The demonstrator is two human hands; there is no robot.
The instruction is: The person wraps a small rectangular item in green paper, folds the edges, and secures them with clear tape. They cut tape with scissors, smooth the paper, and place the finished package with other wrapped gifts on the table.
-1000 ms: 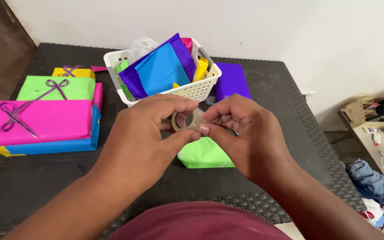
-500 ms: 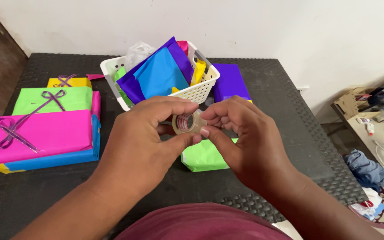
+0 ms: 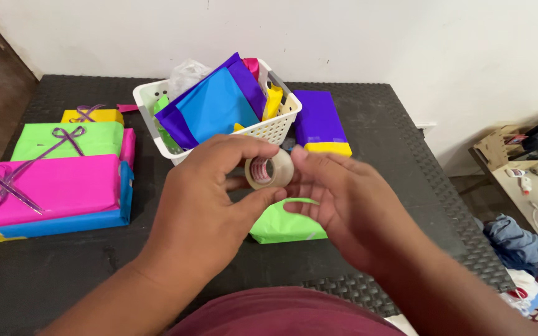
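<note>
My left hand [image 3: 210, 205] holds a roll of clear tape [image 3: 269, 169] between thumb and fingers above the dark woven table [image 3: 51, 261]. Just right of the roll, my right hand [image 3: 337, 199] is blurred, its fingers spread and its fingertips beside the roll; whether they touch it is unclear. Below both hands lies a green wrapped box [image 3: 287, 227], partly hidden by them.
A white basket [image 3: 275, 127] of blue, purple and yellow paper stands behind the hands. A purple and yellow box [image 3: 319, 124] lies to its right. Stacked wrapped gifts with purple ribbon bows [image 3: 51, 186] sit at the left. Floor clutter [image 3: 518, 242] lies past the table's right edge.
My right hand has let go its pinch at the roll and its fingers have spread apart. The left hand has kept the tape roll and turned it slightly.
</note>
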